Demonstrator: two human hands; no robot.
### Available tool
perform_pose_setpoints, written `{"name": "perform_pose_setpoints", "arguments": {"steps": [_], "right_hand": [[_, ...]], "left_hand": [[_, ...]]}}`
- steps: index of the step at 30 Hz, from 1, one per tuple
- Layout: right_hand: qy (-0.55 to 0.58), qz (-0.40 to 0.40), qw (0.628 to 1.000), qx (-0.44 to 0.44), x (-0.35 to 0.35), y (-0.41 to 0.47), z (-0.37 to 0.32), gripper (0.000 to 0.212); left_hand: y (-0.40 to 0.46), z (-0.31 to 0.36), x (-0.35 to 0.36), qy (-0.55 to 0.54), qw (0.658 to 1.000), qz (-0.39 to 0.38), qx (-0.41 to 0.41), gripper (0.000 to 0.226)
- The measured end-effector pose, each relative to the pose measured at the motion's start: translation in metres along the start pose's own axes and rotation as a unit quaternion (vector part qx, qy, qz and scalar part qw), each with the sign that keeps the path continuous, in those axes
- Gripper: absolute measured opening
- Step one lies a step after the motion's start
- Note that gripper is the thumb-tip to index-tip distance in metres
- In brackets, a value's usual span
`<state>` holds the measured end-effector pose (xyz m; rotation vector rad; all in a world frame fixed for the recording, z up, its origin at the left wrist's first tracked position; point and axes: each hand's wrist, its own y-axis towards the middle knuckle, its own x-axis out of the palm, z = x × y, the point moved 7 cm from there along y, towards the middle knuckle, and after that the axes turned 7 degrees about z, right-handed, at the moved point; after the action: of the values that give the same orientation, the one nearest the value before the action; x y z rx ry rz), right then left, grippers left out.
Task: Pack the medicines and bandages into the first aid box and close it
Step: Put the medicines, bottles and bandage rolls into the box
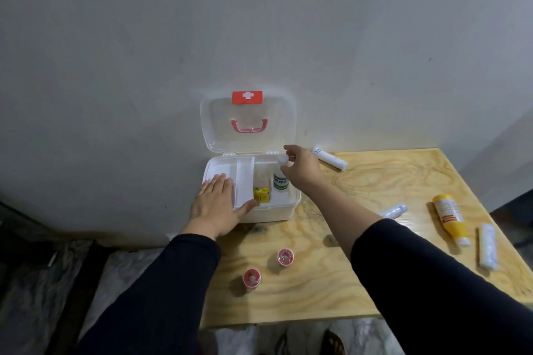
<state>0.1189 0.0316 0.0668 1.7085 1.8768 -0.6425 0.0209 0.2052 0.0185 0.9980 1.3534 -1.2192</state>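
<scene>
The white first aid box (pixel 281 212) stands open at the table's back left, its clear lid (pixel 248 121) leaning on the wall. Inside are a yellow carton (pixel 261 194) and a white bottle with a green label (pixel 280 181). My left hand (pixel 215 204) lies flat on the box's inner tray, fingers apart. My right hand (pixel 301 168) hovers over the bottle's top, fingertips pinched at its white cap. On the table lie three wrapped bandage rolls (pixel 331 158) (pixel 393 210) (pixel 488 249), a yellow bottle (pixel 451 217) and two pink tape rolls (pixel 285 257) (pixel 252 277).
The light wooden table (pixel 360 282) ends at a front edge close to me and a right edge near the bandages. A grey wall rises straight behind the box. The floor and dark objects lie to the left; a sandalled foot shows below the table.
</scene>
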Motion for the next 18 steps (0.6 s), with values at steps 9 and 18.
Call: {"name": "perform_pose_setpoints", "arguments": {"steps": [9,18], "right_hand": [[-0.1,-0.019,0.994,0.038,-0.083,-0.019,0.044,0.04],[-0.171,0.031,0.97,0.169,-0.214,-0.061,0.167,0.04]], "left_hand": [[0.03,0.094,-0.088,-0.075,0.991,0.048,0.104,0.053],[0.036,0.26,-0.067,-0.104,0.972,-0.059,0.201,0.052]]}}
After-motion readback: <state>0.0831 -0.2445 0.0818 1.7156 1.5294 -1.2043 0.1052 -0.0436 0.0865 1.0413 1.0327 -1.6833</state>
